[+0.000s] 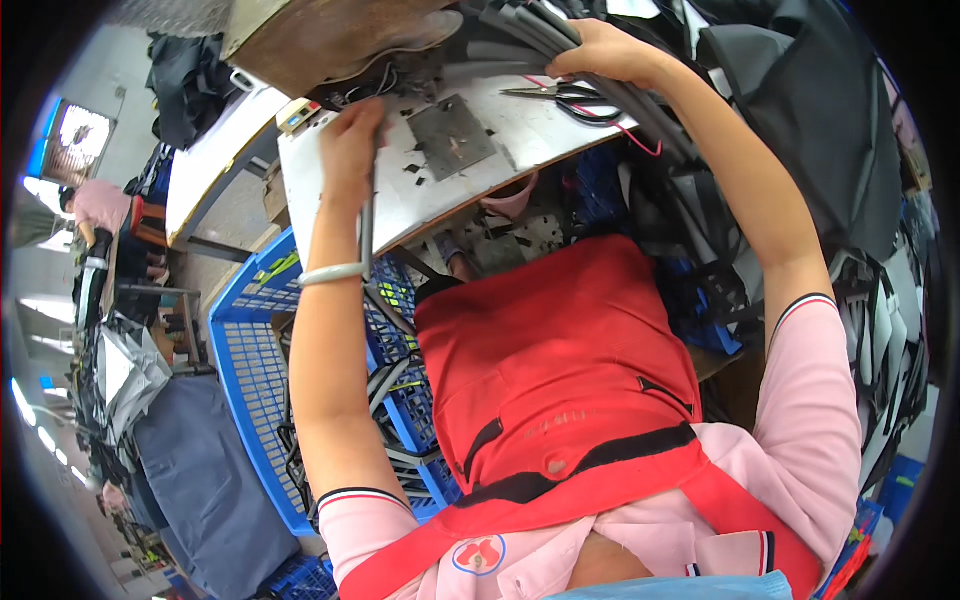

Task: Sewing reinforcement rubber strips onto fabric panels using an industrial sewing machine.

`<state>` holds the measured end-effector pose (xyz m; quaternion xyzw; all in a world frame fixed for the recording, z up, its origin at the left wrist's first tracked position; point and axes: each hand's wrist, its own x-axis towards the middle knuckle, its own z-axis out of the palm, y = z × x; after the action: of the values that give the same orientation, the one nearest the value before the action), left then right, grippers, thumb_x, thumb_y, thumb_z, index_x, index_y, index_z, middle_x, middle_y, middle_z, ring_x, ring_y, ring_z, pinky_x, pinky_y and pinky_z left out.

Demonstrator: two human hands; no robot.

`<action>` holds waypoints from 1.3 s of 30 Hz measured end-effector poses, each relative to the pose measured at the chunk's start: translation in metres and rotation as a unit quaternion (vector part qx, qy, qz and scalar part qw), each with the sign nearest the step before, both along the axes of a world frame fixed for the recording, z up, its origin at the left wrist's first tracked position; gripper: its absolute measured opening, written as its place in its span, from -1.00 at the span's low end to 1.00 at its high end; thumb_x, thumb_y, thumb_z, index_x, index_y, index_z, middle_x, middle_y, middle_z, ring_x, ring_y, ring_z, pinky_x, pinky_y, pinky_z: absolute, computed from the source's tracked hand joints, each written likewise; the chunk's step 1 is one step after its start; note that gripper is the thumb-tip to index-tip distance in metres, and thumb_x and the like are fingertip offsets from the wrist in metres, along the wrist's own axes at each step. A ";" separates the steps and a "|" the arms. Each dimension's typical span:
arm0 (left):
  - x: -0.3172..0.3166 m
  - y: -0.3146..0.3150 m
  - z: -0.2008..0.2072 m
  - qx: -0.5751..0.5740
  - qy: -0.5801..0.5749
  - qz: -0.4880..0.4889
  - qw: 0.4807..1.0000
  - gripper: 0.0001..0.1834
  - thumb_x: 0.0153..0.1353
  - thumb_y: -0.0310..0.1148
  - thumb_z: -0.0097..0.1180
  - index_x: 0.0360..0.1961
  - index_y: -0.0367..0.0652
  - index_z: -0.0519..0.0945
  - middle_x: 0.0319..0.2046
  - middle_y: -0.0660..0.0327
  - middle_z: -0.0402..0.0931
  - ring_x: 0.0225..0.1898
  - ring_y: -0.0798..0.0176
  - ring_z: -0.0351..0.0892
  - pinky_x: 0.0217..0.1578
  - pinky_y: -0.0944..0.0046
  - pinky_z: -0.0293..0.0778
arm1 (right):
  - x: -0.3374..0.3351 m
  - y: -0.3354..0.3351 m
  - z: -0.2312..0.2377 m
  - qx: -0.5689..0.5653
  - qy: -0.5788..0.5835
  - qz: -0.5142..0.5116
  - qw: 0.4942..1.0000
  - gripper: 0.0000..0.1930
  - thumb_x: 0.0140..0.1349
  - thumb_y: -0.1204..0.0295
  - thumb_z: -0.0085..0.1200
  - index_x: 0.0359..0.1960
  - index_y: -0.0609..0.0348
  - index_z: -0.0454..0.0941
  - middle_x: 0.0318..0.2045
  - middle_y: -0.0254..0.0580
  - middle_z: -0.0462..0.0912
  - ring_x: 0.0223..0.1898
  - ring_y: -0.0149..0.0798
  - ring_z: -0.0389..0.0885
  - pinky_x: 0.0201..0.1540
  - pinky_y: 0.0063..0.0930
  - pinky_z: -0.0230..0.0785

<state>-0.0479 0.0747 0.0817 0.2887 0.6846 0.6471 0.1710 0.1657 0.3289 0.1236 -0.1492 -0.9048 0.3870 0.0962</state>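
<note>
Left hand (pixel 352 145) holds one grey strip (pixel 367 225) near the bench's (pixel 300 165) left edge; right hand (pixel 612 55), several strips (pixel 530 35) beside one pair of scissors (pixel 562 94).

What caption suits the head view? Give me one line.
Left hand holding a grey strip, right hand gripping a dark bundle, scissors on the table.

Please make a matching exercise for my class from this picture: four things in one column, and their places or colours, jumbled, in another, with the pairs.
Things:
1. Grey strips
2. Scissors
3. Bangle
4. Plastic basket

Places or colours:
A. Around the left forearm
B. Blue, with a perforated wall
C. In the right hand
D. Lying on the white tabletop

Pairs: 1-C, 2-D, 3-A, 4-B
</note>
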 end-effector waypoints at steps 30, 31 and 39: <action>0.116 -0.063 -0.072 -0.121 0.150 -0.024 0.981 -0.71 0.30 -0.22 0.10 -0.25 -0.25 0.66 -0.44 0.30 0.61 -0.37 0.41 0.50 -0.31 0.36 0.43 | 0.235 -0.166 -0.160 -0.146 -0.139 -0.016 0.979 -0.66 0.15 0.40 0.16 -0.02 0.10 0.46 -0.37 -0.16 0.59 -0.35 -0.20 0.61 -0.24 -0.34 0.44; 0.153 -0.060 -0.063 -0.134 0.049 -0.073 0.987 -0.76 0.30 -0.26 0.12 -0.31 -0.24 0.64 -0.49 0.30 0.56 -0.41 0.40 0.49 -0.37 0.37 0.44 | 0.204 -0.179 -0.162 -0.145 -0.138 0.017 0.980 -0.66 0.15 0.40 0.16 -0.02 0.10 0.46 -0.37 -0.16 0.59 -0.35 -0.20 0.61 -0.24 -0.34 0.44; 0.264 -0.093 -0.114 -0.021 0.244 -0.139 0.959 -0.85 0.04 -0.44 0.19 -0.31 -0.13 0.63 -0.35 0.15 0.56 -0.24 0.06 0.54 -0.13 0.13 0.38 | 0.094 -0.267 -0.204 -0.299 0.083 0.188 0.932 -0.58 0.27 0.37 0.11 0.15 0.12 0.38 -0.17 -0.17 0.53 -0.13 -0.32 0.53 -0.07 -0.41 0.39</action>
<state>0.2160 -0.0178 -0.0321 0.5266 0.6724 0.5119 0.0928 0.2599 0.0620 -0.0800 0.0343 -0.7477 0.6615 0.0478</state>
